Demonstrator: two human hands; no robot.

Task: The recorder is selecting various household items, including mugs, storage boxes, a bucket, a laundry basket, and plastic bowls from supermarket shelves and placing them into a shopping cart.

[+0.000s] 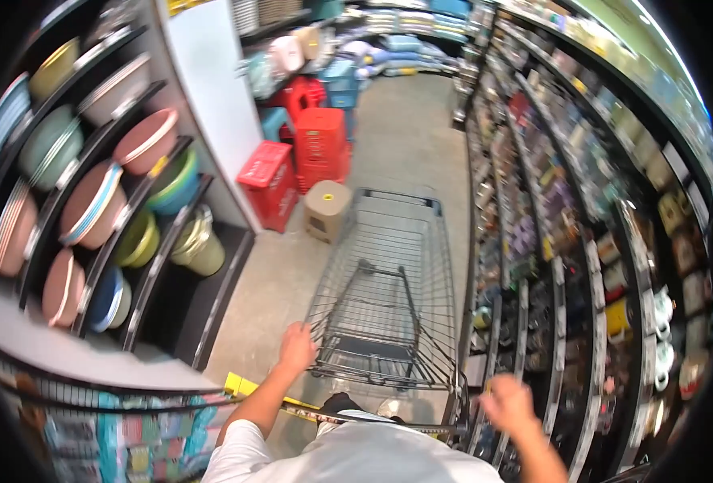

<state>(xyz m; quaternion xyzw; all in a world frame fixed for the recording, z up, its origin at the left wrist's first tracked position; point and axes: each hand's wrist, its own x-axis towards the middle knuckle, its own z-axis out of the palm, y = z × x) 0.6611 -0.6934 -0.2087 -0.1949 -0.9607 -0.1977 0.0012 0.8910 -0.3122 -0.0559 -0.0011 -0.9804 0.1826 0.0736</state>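
A grey wire shopping cart (393, 235) stands in front of me, and the floor shows through its bars. At the basket's near left corner is my left hand (298, 349), its fingers curled beside the wire rim; whether it grips the rim is not clear. My right hand (506, 403) is off the cart's right side, near the tall shelves (558, 302). Its fingers are partly bent and blurred, so I cannot see whether they hold anything. The cart's handle bar (368, 421) crosses close to my body.
Plastic basins (94, 205) fill slanted-looking shelves at the left. Red stools (320, 145), a red crate-like box (267, 181) and a beige stool (327, 208) stand left of the cart. Folded textiles (402, 51) are at the aisle's far end. Packaged goods (133, 435) hang at lower left.
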